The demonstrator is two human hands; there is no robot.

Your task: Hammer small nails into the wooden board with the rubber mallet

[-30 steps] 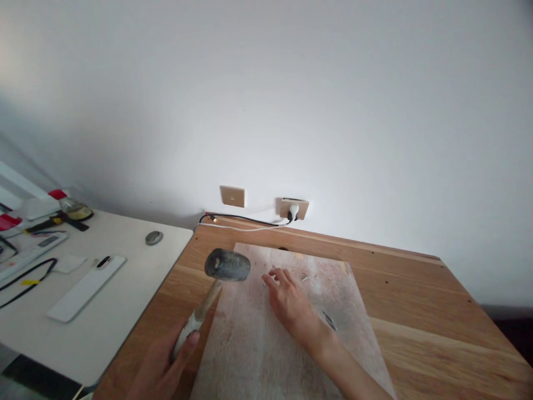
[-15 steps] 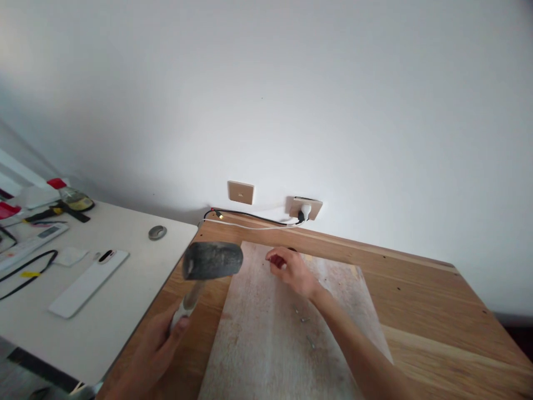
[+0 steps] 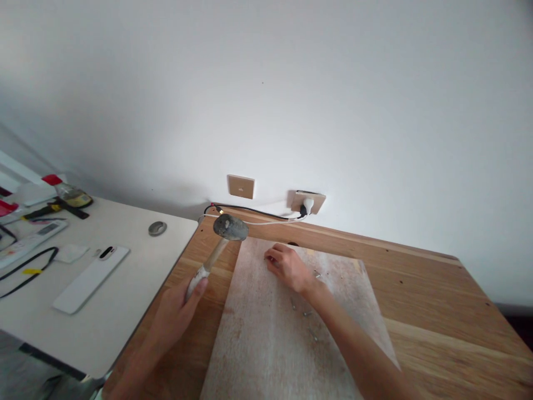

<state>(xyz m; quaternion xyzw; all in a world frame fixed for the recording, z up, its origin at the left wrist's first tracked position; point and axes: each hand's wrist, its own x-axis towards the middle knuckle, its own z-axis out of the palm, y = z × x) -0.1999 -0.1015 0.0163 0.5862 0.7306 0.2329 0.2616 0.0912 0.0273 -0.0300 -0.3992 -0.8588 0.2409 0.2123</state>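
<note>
My left hand (image 3: 177,314) grips the pale wooden handle of a mallet (image 3: 230,227) with a dark grey head, raised above the wooden table's left part. My right hand (image 3: 287,266) rests near the far edge of a worn pale board (image 3: 266,344), its fingers curled and pinched together on something too small to make out. A few small nails (image 3: 306,314) lie loose on the board beside my right forearm.
The board lies on a wooden table (image 3: 437,311) against a white wall with a switch plate (image 3: 240,186) and a socket (image 3: 308,201) with plugged cables. A white desk (image 3: 104,300) at left holds a phone (image 3: 91,278), cables, a bottle and a round metal cap (image 3: 157,228).
The mallet head swung up and left, then came forward and right toward the wall. My right hand moved from the board's middle to its far edge and curled its fingers.
</note>
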